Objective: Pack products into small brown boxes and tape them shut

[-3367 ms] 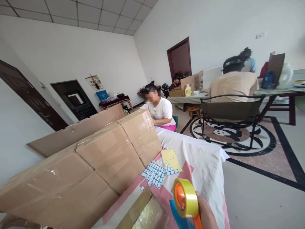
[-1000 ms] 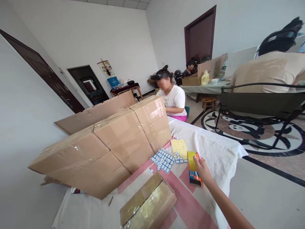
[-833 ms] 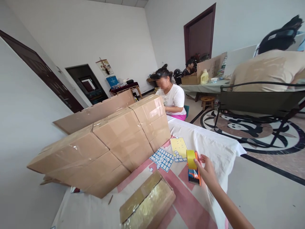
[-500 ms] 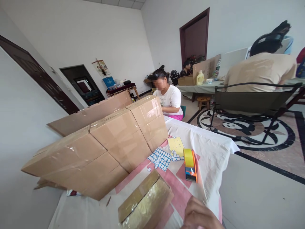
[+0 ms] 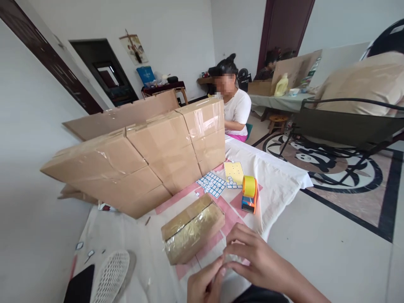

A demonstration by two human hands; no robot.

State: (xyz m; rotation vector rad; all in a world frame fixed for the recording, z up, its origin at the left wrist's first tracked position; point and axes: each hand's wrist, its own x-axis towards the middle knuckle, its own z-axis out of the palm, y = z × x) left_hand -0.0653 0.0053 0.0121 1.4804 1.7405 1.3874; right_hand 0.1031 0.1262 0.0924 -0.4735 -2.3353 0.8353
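My left hand [image 5: 206, 281] is at the bottom of the view, closed, its thumb and fingers pinched together. My right hand [image 5: 249, 252] meets it from the right, fingers bent and tips touching the left fingertips. Whatever is between them is too small or clear to make out. Just beyond my hands lies a small cardboard box [image 5: 194, 229], with shiny tape along its side and over its end. An orange and blue tape dispenser [image 5: 249, 202] with a yellow roll [image 5: 249, 186] stands beyond my right hand. Sheets of blue-edged white labels [image 5: 213, 184] lie behind the box.
A row of large taped cartons [image 5: 160, 155] stands along the table's left side. A yellow sheet [image 5: 234, 171] lies by the labels. At lower left are a white mesh, sole-shaped item [image 5: 112, 273] and a black flat thing [image 5: 80, 285]. A person [image 5: 238, 105] sits across the table.
The view has tipped down, so the table sits higher in it. My left hand has come into view, and my right hand has moved in to meet it. The small box stays put.
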